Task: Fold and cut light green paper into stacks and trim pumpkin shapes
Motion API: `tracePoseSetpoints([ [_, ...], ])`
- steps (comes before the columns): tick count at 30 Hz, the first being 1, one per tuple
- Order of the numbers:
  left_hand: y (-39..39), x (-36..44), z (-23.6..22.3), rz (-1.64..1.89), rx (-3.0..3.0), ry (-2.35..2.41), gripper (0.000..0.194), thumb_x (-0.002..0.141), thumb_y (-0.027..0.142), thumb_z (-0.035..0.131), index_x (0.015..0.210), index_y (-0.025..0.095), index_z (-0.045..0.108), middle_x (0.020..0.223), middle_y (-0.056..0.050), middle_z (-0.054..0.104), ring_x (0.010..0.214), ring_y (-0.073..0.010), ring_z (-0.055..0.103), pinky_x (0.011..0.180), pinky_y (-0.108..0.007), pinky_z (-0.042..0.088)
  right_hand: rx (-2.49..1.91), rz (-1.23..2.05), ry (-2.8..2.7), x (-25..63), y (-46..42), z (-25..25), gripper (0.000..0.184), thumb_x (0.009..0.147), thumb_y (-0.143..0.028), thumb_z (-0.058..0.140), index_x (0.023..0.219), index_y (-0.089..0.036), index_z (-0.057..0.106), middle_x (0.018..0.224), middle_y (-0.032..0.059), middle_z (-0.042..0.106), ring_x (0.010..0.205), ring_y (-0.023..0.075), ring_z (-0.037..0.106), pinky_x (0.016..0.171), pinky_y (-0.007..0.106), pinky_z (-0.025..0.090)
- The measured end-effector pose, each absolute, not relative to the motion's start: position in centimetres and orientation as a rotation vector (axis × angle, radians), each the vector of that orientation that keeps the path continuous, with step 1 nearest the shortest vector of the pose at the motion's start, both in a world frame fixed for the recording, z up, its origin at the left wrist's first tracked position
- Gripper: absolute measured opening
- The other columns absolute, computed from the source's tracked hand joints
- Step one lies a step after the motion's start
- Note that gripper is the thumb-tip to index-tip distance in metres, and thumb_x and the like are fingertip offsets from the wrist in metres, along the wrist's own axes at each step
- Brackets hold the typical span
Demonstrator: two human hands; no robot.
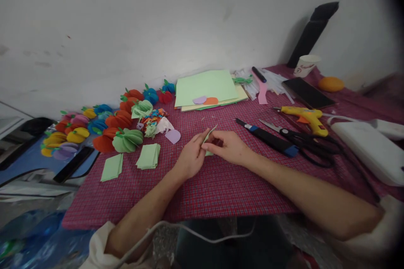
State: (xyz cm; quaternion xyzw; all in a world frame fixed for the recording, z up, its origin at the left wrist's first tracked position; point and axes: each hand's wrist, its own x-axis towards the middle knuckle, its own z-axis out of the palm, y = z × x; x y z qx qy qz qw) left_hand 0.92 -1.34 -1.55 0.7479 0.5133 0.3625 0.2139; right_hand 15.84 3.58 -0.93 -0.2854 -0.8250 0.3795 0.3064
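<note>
Both of my hands meet over the middle of the checked tablecloth (214,193). Between them is a small piece of light green paper (208,135), seen nearly edge-on and partly covered by fingers. My left hand (192,155) is closed on its left side, and my right hand (229,146) pinches it from the right. Left of my hands lie two stacks of light green paper squares, the nearer stack (148,156) and the farther-left stack (112,167). A lilac rounded paper piece (173,136) lies just beyond the nearer stack.
Several paper pumpkins (128,140) crowd the left side beside paper scraps (153,122). Coloured sheets (205,86) lie at the back. On the right are a utility knife (268,138), black scissors (303,141), a yellow glue gun (304,115), a phone (308,92) and a paper cup (306,65).
</note>
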Motion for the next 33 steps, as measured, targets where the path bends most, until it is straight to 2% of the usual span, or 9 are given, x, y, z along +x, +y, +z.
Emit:
tracePoseSetpoints([
  [6, -1.8, 1.3, -1.2, 0.929, 2.162, 1.466, 0.052, 0.078, 0.012, 0.033, 0.13, 0.017, 0.027, 0.123, -0.009, 0.043, 0.111, -0.0177, 0.04, 0.097, -0.034, 0.029, -0.772, 1.013, -2.178, 15.9, 3.4, -0.5, 0.022, 0.079, -0.033, 0.045, 0.073, -0.015, 0.056, 0.064, -0.0015, 0.054, 0.055, 0.0074, 0.044, 0.052, 0.02, 0.032],
  [10, -1.9, 1.2, -1.1, 0.935, 2.16, 1.49, 0.056, 0.077, 0.009, 0.031, 0.131, 0.02, 0.023, 0.126, -0.008, 0.04, 0.112, -0.018, 0.039, 0.097, -0.036, 0.029, -0.799, 1.082, -2.155, 16.1, 3.2, -0.2, 0.032, 0.08, -0.041, 0.04, 0.067, -0.015, 0.053, 0.06, -0.0016, 0.05, 0.054, 0.0081, 0.043, 0.05, 0.021, 0.03],
  [21, -1.9, 1.2, -1.0, 0.979, 2.138, 1.478, 0.058, 0.074, 0.006, 0.03, 0.13, 0.019, 0.026, 0.124, -0.007, 0.042, 0.11, -0.0169, 0.04, 0.096, -0.033, 0.029, -0.687, 1.344, -2.073, 16.2, 3.7, -0.5, 0.043, 0.083, -0.047, 0.029, 0.075, -0.013, 0.054, 0.069, 0.0029, 0.056, 0.062, 0.0107, 0.051, 0.057, 0.022, 0.038],
  [25, -2.1, 1.2, -0.7, 1.0, 2.102, 1.463, 0.052, 0.077, 0.01, 0.033, 0.128, 0.02, 0.03, 0.122, -0.007, 0.044, 0.108, -0.017, 0.042, 0.094, -0.033, 0.031, -0.659, 1.359, -2.081, 16.2, 3.8, -0.7, 0.044, 0.084, -0.047, 0.027, 0.078, -0.013, 0.054, 0.073, 0.0039, 0.057, 0.064, 0.0108, 0.051, 0.058, 0.022, 0.039],
  [29, -2.3, 1.3, -0.3, 1.047, 2.049, 1.436, 0.047, 0.08, 0.021, 0.038, 0.127, 0.021, 0.033, 0.122, -0.007, 0.045, 0.109, -0.0185, 0.042, 0.094, -0.034, 0.03, -0.673, 1.307, -2.118, 16.2, 3.8, -0.6, 0.043, 0.084, -0.046, 0.027, 0.078, -0.014, 0.054, 0.069, 0.0026, 0.056, 0.062, 0.0108, 0.05, 0.057, 0.022, 0.038],
  [33, -2.5, 1.4, 0.0, 1.129, 1.964, 1.383, 0.041, 0.083, 0.027, 0.035, 0.123, 0.019, 0.04, 0.121, -0.008, 0.047, 0.109, -0.0187, 0.042, 0.095, -0.033, 0.029, -0.66, 1.281, -2.122, 16.3, 3.7, -0.5, 0.039, 0.085, -0.044, 0.028, 0.074, -0.014, 0.052, 0.067, 0.0016, 0.054, 0.061, 0.0103, 0.049, 0.057, 0.022, 0.037],
])
